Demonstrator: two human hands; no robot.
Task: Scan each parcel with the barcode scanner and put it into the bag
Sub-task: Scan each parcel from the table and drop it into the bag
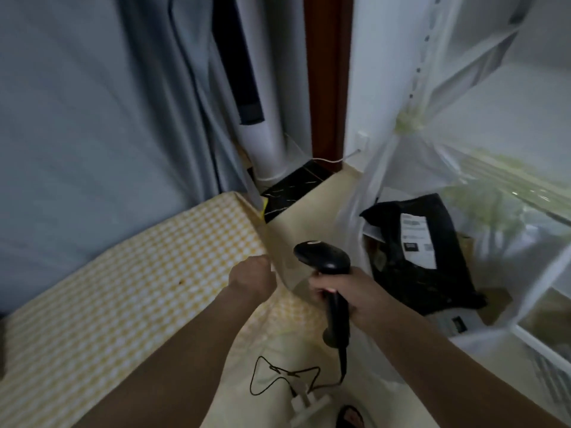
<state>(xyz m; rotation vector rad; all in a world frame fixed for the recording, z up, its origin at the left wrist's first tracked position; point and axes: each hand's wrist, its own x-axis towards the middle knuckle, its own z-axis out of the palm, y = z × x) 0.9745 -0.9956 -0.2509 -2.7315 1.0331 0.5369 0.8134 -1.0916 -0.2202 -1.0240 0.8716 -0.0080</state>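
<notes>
My right hand [346, 291] grips the handle of a black barcode scanner [324, 257], whose head points up and to the left. Its cable [278, 375] loops down across the floor. My left hand [251, 278] hovers at the bed's edge with its fingers curled; whether it holds anything is hidden from me. To the right, a large clear plastic bag [463, 186] stands open. A black parcel [423, 254] with a white label lies inside it, on top of other parcels.
A bed with a yellow checked sheet [123, 288] fills the lower left. Grey curtains [92, 103] hang behind it. A white column [272, 134] and a dark door frame [327, 88] stand at the back. A white rack [543, 341] is at the right.
</notes>
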